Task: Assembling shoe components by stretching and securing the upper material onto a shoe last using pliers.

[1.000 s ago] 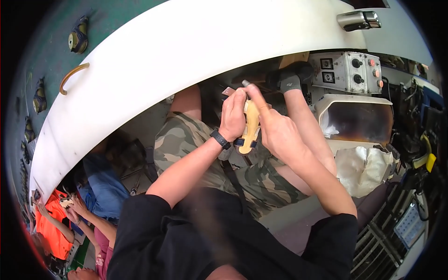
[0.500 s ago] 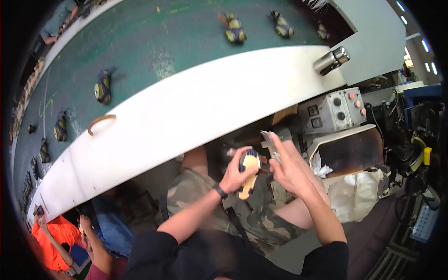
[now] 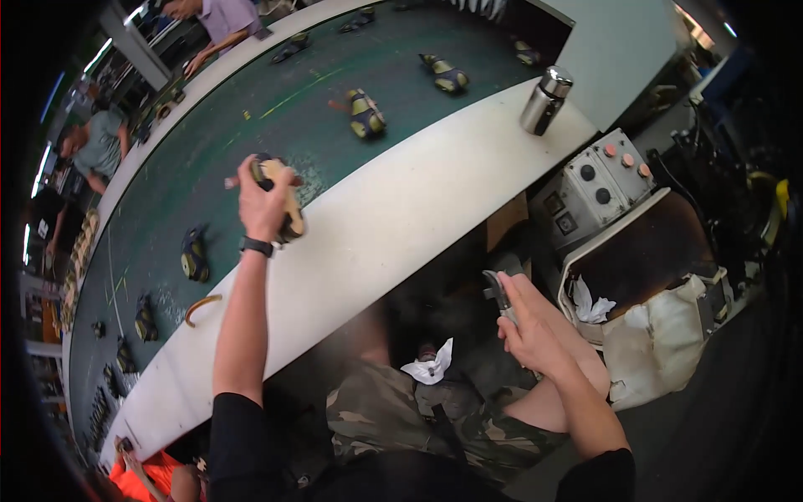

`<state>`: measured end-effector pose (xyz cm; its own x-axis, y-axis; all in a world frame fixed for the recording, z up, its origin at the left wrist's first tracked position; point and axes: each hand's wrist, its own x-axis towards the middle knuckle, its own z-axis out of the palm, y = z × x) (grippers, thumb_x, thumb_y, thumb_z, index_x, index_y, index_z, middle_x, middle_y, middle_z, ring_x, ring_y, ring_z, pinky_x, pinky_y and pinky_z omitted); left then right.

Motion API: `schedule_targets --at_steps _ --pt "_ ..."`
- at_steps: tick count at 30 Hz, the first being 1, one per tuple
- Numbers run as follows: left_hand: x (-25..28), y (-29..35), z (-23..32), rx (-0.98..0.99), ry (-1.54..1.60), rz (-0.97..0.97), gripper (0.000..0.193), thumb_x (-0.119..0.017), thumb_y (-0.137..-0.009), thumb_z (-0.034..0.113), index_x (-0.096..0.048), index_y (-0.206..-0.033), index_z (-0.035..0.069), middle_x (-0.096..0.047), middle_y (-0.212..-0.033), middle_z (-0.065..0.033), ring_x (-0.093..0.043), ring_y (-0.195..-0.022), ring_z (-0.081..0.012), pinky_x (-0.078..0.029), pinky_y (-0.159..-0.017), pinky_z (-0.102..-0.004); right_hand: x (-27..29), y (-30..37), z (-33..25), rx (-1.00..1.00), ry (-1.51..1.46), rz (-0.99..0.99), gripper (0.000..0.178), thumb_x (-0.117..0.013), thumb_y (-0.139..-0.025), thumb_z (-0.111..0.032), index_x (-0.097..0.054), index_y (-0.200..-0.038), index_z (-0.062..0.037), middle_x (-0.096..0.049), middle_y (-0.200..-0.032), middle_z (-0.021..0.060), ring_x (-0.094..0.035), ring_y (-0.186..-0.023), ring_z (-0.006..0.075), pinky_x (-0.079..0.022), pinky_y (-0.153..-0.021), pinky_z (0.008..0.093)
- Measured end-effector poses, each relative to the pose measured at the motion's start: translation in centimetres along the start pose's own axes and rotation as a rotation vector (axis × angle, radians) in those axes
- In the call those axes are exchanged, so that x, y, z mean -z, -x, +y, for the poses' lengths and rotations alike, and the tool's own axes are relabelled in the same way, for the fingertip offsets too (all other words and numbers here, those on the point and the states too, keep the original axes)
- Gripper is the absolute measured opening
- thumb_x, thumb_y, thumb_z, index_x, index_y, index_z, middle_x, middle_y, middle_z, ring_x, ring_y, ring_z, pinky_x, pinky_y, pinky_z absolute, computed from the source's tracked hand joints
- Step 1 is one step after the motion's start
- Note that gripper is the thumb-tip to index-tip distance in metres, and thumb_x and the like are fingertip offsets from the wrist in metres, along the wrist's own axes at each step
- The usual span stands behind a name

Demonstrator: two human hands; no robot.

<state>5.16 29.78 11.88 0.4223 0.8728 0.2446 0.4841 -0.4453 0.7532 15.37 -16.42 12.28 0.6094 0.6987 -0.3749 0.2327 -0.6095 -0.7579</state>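
My left hand [image 3: 263, 205] grips a half-made shoe [image 3: 290, 216] with a beige underside and a dark and yellow-green upper. Held out at arm's length, it hangs over the seam between the green conveyor belt [image 3: 276, 134] and the white worktop [image 3: 401, 213]. Above my thigh, my right hand [image 3: 532, 333] is closed around metal pincers [image 3: 499, 293] whose curved jaws point up; their handles are mostly hidden by the fingers. A crumpled white paper [image 3: 430, 365] lies by my knees.
Several similar shoes, such as a green one [image 3: 365, 115], ride on the belt. A steel flask [image 3: 547, 100] and a brown curved strip [image 3: 201, 309] rest on the worktop. A control box [image 3: 598, 184] stands at right. Co-workers, one in a purple shirt [image 3: 227, 21], line the far side.
My left hand has carried the shoe from my lap up and left, out over the belt. The pincers stay in my right hand, slightly lower. The view has turned, and white paper now shows.
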Motion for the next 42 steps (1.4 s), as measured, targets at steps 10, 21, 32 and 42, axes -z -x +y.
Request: schedule_targets --at_steps 10,21,32,42 --pt "-2.6 -7.7 -10.1 -0.097 -0.971 -0.344 0.048 -0.07 -0.083 0.026 -0.066 -0.13 0.019 -0.04 -0.153 -0.0086 -0.04 -0.139 -0.0346 -0.049 -0.105 -0.0478 -0.9 -0.3 -2.2 0.112 0.227 -0.208 0.078 -0.053 -0.1 -0.015 -0.005 -0.161 -0.0244 -0.066 -0.077 0.0233 -0.063 -0.07 0.0442 -0.05 -0.067 0.0536" --pt "-7.5 -7.8 -4.3 -0.195 -1.019 -0.155 0.035 -0.066 -0.084 0.03 -0.071 -0.116 0.015 -0.068 -0.125 -0.0064 -0.056 -0.126 -0.029 -0.047 -0.102 -0.0456 -0.1 0.1 -3.6 0.139 0.201 -0.281 0.075 -0.058 -0.095 -0.012 -0.02 -0.16 -0.0182 -0.065 -0.081 0.0195 -0.063 -0.067 0.0432 -0.052 -0.062 0.0532" --pt "-21.7 -12.3 2.7 0.156 -0.451 -0.286 0.095 -0.079 -0.068 0.059 -0.046 -0.139 0.005 -0.062 -0.133 -0.0174 -0.06 -0.124 -0.0312 -0.047 -0.104 -0.0418 -0.1 -0.1 -3.8 0.17 0.132 -0.273 0.072 -0.06 -0.095 -0.012 -0.026 -0.159 -0.0171 -0.064 -0.081 0.0167 -0.062 -0.066 0.0405 -0.051 -0.06 0.0509" --pt "-12.7 -5.2 1.3 0.376 1.349 -0.763 0.06 -0.049 -0.095 0.031 -0.043 -0.144 -0.004 -0.055 -0.14 -0.0225 -0.057 -0.127 -0.0364 -0.051 -0.102 -0.0501 -0.4 0.3 -3.7 0.091 0.148 -0.175 0.074 -0.061 -0.094 -0.014 -0.025 -0.158 -0.0135 -0.068 -0.091 0.0249 -0.064 -0.075 0.0465 -0.051 -0.066 0.0534"
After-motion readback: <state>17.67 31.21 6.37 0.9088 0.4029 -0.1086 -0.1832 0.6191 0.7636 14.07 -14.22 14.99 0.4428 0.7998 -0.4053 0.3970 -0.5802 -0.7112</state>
